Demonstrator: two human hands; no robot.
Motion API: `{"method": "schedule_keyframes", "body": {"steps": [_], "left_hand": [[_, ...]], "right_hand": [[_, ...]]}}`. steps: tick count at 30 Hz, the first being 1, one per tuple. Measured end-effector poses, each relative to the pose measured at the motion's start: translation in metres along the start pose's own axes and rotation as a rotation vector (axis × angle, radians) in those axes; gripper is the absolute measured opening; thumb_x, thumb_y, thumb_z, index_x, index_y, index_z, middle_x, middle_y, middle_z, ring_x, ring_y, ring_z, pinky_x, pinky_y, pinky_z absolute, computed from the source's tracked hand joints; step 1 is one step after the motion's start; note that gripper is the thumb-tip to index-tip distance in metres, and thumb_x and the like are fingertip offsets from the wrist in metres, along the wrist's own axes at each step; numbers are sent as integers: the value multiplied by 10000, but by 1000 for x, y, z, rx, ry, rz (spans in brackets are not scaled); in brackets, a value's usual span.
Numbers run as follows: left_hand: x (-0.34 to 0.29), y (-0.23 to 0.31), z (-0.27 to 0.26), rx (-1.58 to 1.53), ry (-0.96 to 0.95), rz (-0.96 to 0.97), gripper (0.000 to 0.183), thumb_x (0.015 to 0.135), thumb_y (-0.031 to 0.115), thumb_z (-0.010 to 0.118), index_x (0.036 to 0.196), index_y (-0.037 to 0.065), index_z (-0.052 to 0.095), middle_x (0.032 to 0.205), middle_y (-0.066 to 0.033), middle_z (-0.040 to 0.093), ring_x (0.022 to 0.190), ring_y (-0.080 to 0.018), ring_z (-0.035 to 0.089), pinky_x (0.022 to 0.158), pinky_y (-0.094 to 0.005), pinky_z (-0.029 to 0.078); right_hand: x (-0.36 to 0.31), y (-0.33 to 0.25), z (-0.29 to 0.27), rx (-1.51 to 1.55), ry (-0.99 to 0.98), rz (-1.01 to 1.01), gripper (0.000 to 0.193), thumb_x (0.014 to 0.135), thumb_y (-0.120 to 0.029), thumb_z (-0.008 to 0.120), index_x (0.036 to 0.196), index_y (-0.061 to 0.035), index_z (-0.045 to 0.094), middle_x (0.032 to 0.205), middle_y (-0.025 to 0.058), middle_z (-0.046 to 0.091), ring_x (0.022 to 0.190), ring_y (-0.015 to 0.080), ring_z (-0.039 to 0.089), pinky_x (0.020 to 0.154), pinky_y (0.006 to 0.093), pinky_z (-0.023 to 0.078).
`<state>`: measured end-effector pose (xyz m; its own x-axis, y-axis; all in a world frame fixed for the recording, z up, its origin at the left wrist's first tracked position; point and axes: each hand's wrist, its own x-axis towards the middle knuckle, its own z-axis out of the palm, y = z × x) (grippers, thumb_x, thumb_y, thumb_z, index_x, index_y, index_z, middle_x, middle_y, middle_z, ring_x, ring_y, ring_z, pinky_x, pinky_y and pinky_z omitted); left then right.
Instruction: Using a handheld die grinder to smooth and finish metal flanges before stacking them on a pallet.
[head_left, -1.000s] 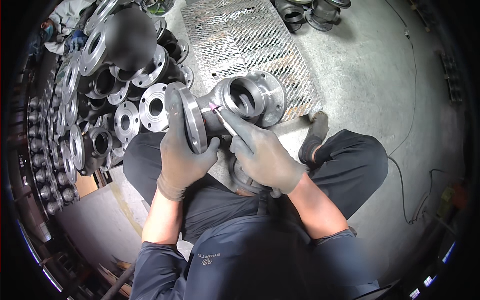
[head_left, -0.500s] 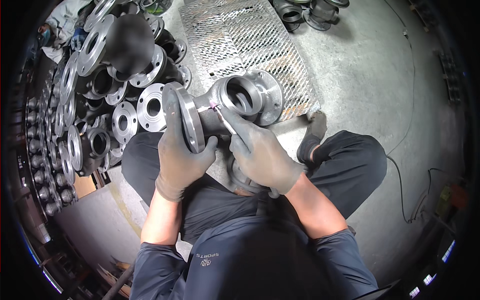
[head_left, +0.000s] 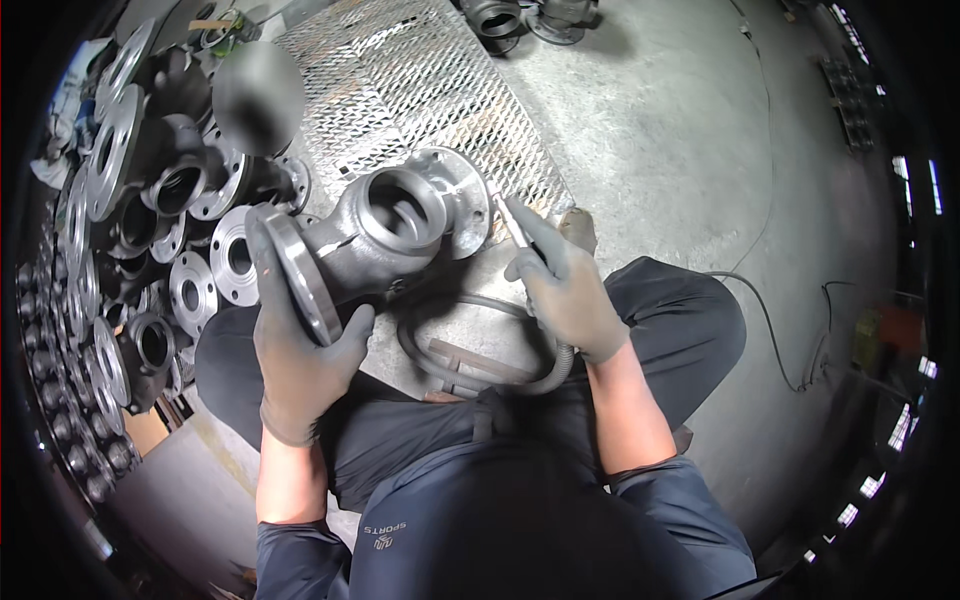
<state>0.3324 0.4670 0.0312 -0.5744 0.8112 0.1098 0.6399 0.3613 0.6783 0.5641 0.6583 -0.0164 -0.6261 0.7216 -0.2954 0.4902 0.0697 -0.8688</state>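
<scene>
lying around the valve body (head_left: 370, 262): flanged castings (head_left: 205, 286), looped hose (head_left: 546, 379), metal grating (head_left: 400, 100)

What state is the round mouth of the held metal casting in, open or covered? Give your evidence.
Open: no lid covers the round mouth of the metal casting, and a curved inner edge shows inside it.

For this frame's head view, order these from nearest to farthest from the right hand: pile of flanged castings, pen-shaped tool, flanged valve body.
1. Pen-shaped tool: in the right hand.
2. Flanged valve body: to its left, held by the left hand.
3. Pile of flanged castings: far left.
</scene>
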Motion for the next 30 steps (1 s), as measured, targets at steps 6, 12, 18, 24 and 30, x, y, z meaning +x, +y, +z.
{"method": "schedule_keyframes", "body": {"steps": [6,12,18,24,30], "left_hand": [[-2,-8,2,97,12,-25,1194,741,33,825,1741,-42,175,1717,-320,401,1593,-422,436,1266,-442,384],[-9,-22,2,127,48,-28,1093,769,-11,807,1727,-26,282,1714,-271,441,1603,-342,426,1304,-430,315],[-10,-26,-1,156,36,-26,1078,778,-3,824,1714,-45,293,1685,-285,469,1589,-365,443,1301,-441,317],[-11,-26,0,138,38,-53,1055,786,5,831,1701,-58,309,1653,-278,504,1563,-365,475,1289,-442,338],[-9,-25,1,158,50,-47,1061,782,4,832,1702,-54,308,1656,-276,501,1558,-365,481,1289,-443,342]], "right_hand": [[32,41,28,56,-58,-171,591,1017,-60,564,1607,-74,544,1340,317,714,1208,412,723,1051,423,541],[54,58,43,104,-86,-176,561,1022,-76,588,1582,-88,569,1207,344,718,1101,498,723,956,493,569],[55,50,42,23,-117,-199,550,1007,-87,602,1557,-88,592,1107,357,717,1019,505,726,904,523,574],[54,52,44,25,-76,-168,546,1003,-80,599,1548,-61,588,1056,370,709,988,528,718,877,551,570],[48,52,42,69,-95,-228,567,1011,-75,581,1578,-75,560,1043,364,713,979,532,720,872,556,564]]}}
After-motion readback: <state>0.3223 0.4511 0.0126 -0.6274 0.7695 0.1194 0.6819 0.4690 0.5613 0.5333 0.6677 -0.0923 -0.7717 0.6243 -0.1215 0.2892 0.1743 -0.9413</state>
